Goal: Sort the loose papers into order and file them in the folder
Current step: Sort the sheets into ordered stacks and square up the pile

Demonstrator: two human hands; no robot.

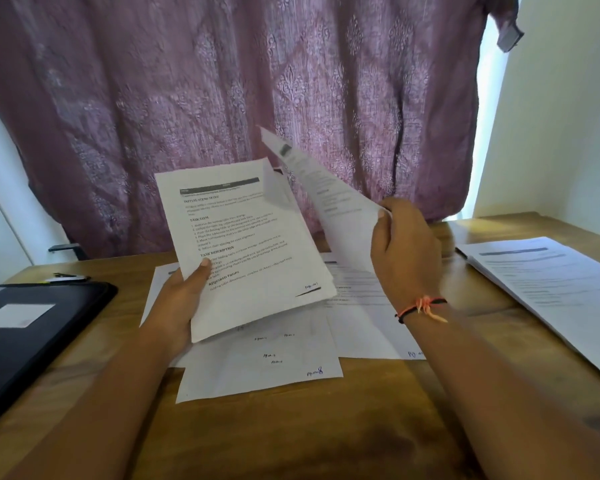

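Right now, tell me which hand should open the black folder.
Probably the left hand. The black folder lies closed at the table's left edge, right beside it. The right hand is farther off, across the loose papers. Both hold sheets, so its stack goes down first.

Left hand (184,292) and right hand (404,251) raised, fingers (383,216) pinched closed.

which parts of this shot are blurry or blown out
Head view: the sheet lifted by the right hand is motion-blurred, its print unreadable; the stack in the left hand is sharp enough to read headings; daylight at the curtain edge, right, is blown out white; table edges bow from wide-angle distortion.
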